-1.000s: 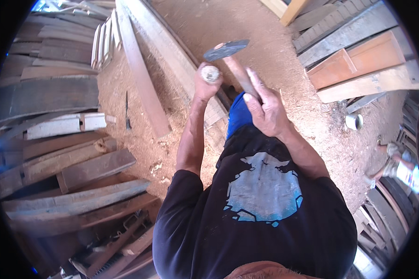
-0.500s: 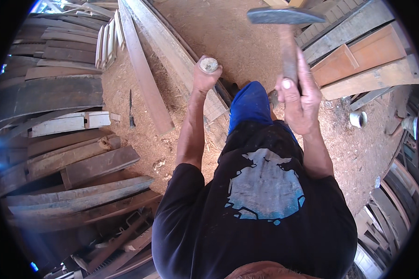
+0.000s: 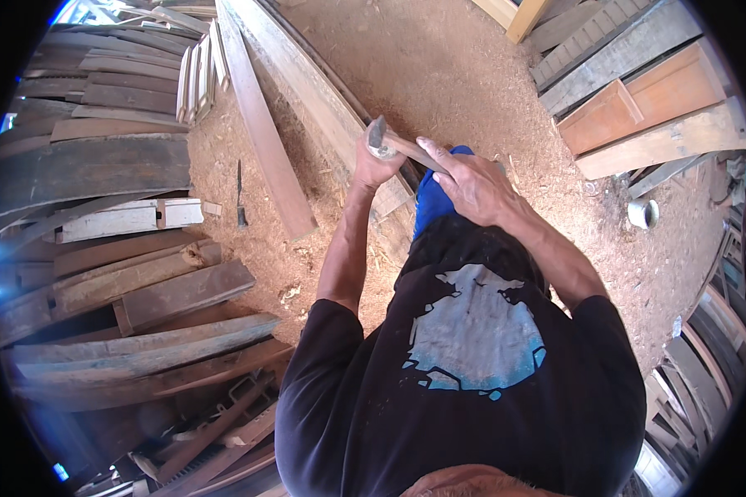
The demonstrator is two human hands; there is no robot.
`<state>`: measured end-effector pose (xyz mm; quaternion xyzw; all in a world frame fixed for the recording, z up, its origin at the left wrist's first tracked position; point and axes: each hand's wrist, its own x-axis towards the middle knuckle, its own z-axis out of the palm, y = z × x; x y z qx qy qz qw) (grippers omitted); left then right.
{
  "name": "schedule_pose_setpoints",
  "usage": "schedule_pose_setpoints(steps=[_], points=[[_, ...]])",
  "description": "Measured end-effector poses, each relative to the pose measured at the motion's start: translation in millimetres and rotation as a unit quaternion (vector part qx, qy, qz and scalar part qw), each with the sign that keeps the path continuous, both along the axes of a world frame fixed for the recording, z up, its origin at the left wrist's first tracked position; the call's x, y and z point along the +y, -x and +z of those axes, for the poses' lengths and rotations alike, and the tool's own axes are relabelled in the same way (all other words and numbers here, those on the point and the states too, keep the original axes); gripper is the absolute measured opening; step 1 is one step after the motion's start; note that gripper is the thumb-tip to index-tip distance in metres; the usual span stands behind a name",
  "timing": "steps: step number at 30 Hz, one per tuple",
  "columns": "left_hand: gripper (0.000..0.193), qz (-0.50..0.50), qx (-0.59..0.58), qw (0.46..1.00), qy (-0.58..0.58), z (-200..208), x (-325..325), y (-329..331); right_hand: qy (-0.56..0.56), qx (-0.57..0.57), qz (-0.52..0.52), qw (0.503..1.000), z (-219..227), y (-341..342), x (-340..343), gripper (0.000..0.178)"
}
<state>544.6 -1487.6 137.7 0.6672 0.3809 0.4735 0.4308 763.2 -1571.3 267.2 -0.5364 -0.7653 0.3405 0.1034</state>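
My left hand (image 3: 373, 171) is wrapped round an upright tool with a round, pale, worn butt end (image 3: 384, 152), seen from above; it looks like a chisel handle, and its lower part is hidden beneath the fist. That fist is over a long wooden beam (image 3: 317, 93). My right hand (image 3: 477, 189) grips a hammer (image 3: 417, 152) by its wooden handle. The hammer's dark metal head sits over the butt end, apparently touching it. Blue cloth over my leg (image 3: 433, 203) shows below the hammer handle.
A reddish plank (image 3: 265, 137) lies left of the beam on the sawdust-strewn floor (image 3: 439, 83). Further left, a slim dark tool (image 3: 240, 195) lies near stacked boards (image 3: 108, 170). More boards (image 3: 622, 70) and a white pot-like container (image 3: 641, 214) are on the right.
The hammer has swung down and left from its raised place at the upper right onto the tool's butt end. My left hand has stayed nearly in place.
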Motion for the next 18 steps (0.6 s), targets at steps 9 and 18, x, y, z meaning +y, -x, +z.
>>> schedule_pose_setpoints(steps=[9,18], points=[[0.035,-0.026,0.111,0.993,0.034,-15,-1,5,-0.064,0.048,-0.045,0.996,-10,0,-13,0.055],[0.021,0.206,-0.021,0.976,0.070,-53,48,7,-0.136,0.324,-0.105,0.930,15,1,-32,0.056]])
